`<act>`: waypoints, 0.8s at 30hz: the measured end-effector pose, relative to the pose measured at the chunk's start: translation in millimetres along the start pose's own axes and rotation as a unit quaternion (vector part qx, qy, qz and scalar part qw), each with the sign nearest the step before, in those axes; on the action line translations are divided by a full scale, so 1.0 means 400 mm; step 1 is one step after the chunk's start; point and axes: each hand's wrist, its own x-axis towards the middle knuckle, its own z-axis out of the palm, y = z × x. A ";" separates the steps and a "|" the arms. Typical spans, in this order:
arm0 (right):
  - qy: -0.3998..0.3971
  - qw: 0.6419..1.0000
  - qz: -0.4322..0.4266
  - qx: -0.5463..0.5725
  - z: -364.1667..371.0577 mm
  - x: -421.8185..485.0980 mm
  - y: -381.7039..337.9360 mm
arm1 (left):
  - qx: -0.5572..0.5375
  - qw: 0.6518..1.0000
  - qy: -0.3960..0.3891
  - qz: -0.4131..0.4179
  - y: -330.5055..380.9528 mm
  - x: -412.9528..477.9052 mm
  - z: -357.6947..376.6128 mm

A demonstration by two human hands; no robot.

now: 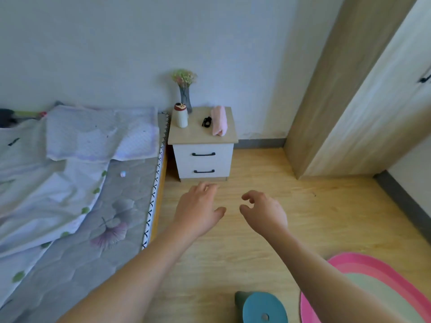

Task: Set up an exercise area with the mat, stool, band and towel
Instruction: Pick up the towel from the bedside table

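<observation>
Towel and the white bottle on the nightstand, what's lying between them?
In the head view, a small black band lies on the nightstand top between the white bottle and the pink towel, close beside the towel.

Both hands are out over the wood floor (233, 252) holding nothing, left hand (198, 206) relaxed, right hand (263, 210) loosely curled. At the far wall the nightstand (200, 137) has a rolled pink towel (219, 121), a black band (206, 121) just beside it, a white bottle (181, 115) and a flower vase (185, 99). The teal stool (263, 306) and pink mat (373, 264) are near right, the bed (77, 264) on the left
</observation>
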 end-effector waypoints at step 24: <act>-0.006 0.998 -0.036 0.049 -0.085 0.626 -0.225 | 0.004 1.000 0.016 -0.014 -0.187 0.613 -0.159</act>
